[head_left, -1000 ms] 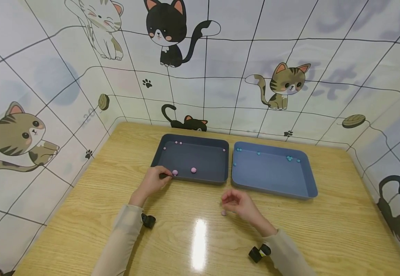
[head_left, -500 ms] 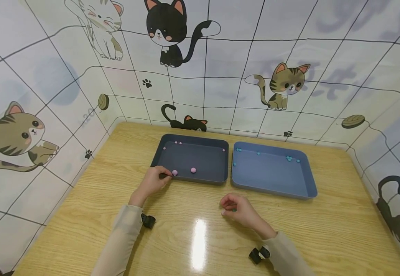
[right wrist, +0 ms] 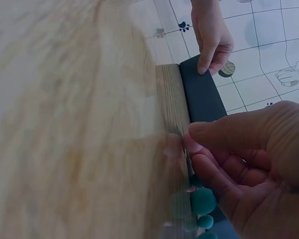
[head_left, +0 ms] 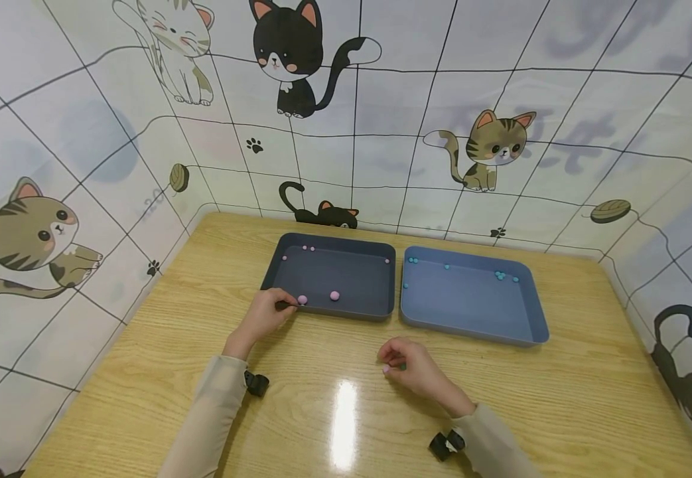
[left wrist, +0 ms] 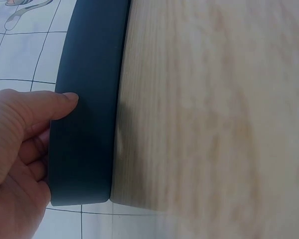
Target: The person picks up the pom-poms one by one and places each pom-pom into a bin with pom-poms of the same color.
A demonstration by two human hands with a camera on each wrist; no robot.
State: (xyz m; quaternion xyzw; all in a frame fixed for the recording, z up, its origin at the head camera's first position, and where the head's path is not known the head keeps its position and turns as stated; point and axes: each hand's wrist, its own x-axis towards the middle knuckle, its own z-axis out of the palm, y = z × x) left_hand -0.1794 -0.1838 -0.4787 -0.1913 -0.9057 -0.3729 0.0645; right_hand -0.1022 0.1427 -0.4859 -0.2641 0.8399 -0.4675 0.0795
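Right wrist view gives me the closest look at the pink ball: my right hand pinches it between thumb and fingertip near the surface. It is small, pale and partly covered by my thumb; I cannot tell whether it touches the wood. Below my fingers this view also shows teal balls, one clearly larger than the rest, where the head view has only a sliver of green against my hand.

From the head view, the pinched ball sits at my thumb's tip, nearer to me than the right end of the dark tray. My left hand pinches that tray's near wall towards its left end; left wrist view shows the thumb against the outside, the other fingers partly hidden behind the rim.

Only the head view shows inside: two larger pink balls near the front, with smaller ones by the far and side walls. Just beside, the blue tray holds small turquoise balls, several clustered at the far right. Behind stands a backdrop printed with cats.
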